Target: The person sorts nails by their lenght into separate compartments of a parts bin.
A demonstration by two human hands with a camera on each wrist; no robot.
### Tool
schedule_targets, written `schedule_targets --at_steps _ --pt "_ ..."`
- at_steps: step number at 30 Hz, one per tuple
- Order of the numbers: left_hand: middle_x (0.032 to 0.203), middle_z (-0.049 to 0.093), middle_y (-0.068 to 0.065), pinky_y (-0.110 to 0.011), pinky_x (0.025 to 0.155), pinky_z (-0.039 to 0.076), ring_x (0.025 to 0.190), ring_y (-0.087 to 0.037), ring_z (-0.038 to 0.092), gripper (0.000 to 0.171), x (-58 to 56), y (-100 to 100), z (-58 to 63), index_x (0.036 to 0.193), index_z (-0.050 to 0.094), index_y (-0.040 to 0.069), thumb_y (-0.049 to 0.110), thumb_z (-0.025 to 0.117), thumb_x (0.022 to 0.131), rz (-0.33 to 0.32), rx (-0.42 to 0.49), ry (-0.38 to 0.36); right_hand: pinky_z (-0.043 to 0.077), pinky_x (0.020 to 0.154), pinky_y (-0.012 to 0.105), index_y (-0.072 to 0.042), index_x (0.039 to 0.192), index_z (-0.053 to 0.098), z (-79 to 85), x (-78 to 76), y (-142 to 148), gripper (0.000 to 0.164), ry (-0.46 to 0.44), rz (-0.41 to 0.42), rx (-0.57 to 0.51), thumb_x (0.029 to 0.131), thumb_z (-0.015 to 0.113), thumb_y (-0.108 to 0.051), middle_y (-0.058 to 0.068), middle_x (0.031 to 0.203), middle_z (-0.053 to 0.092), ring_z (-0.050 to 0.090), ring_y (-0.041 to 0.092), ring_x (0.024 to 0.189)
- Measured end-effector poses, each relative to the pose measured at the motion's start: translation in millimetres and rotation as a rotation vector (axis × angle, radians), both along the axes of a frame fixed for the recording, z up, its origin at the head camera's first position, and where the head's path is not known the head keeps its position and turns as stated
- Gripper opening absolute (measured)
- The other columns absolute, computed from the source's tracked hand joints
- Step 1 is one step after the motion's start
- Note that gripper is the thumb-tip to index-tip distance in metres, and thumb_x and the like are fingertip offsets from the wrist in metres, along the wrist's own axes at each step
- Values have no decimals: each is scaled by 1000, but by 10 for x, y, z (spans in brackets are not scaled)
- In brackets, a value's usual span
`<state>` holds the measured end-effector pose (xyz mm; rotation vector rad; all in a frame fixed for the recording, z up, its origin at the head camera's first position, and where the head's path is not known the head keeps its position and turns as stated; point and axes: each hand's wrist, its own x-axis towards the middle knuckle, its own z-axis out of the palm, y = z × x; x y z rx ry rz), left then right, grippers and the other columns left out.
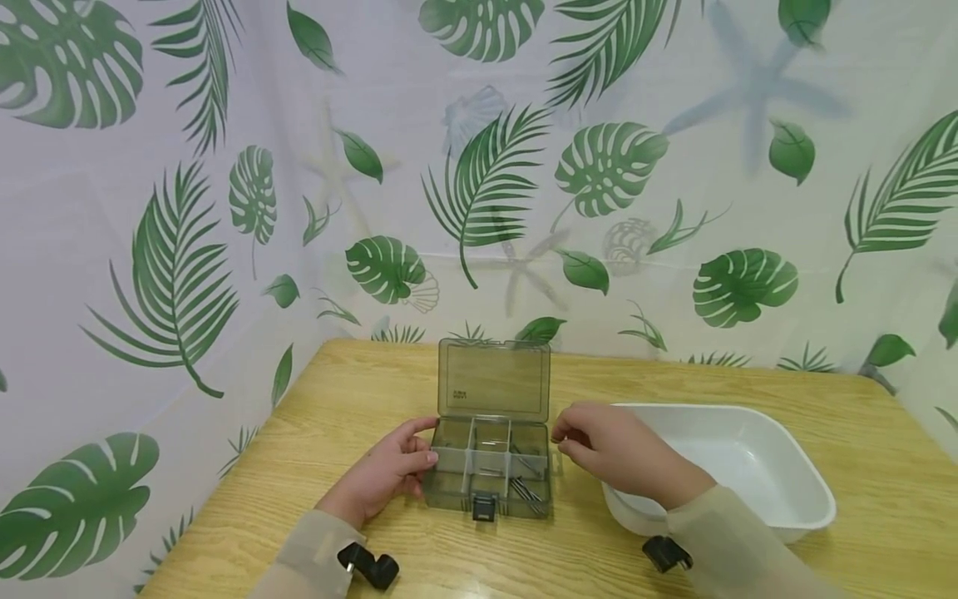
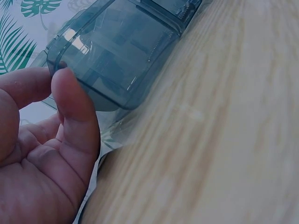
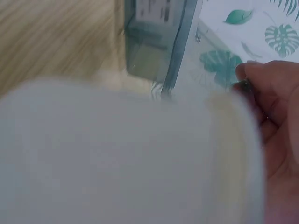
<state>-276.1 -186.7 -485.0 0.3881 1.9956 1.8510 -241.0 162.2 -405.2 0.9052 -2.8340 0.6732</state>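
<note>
A smoky grey see-through compartment box (image 1: 486, 506) stands on the wooden table, its lid (image 1: 494, 378) raised at the back. Several dark metal pins or screws (image 1: 526, 492) lie in the front right compartment; a few thin pieces show in other compartments. My left hand (image 1: 389, 467) holds the box by its left side, thumb and forefinger at the corner in the left wrist view. Just off the box's right side, my right hand (image 1: 617, 449) pinches a small dark piece (image 3: 245, 85) between thumb and fingertips; I cannot tell its kind.
A white plastic basin (image 1: 812, 491) stands on the right of the table, partly under my right forearm; its blurred wall fills much of the right wrist view. Behind the table (image 1: 359, 366) hangs a leaf-patterned cloth (image 1: 659, 274). Black camera mounts sit on both wrists.
</note>
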Motion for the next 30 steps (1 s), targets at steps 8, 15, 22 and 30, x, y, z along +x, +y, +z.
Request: schedule_targets --at_steps 8,15,22,30 --pt "99 52 -7 -29 60 51 71 -16 46 63 -15 -6 -19 159 29 12 11 59 104 -3 3 -3 51 70 30 -18 99 72 3 -88 -356 8 51 50 55 99 65 -14 -14 89 58 52 4 75" --pt "99 51 -8 -28 59 51 71 -16 46 64 -13 -3 -14 159 29 12 12 61 103 -5 8 -6 51 72 33 -16 101 73 -21 -161 -608 8 65 47 116 99 65 -16 -10 92 60 55 7 79" --pt "100 51 -7 -28 58 51 69 -15 46 66 -25 -7 -29 159 28 11 15 62 103 -10 21 -14 53 74 33 -20 101 73 -54 -217 -774 10 65 7 144 101 62 -19 -12 94 62 58 8 82" --pt "101 51 -8 -28 59 51 69 -15 46 67 -25 -8 -40 159 30 12 18 64 102 -2 21 -19 52 74 34 -17 105 74 -34 -253 -885 11 41 -21 114 101 64 -19 -9 95 63 58 9 81"
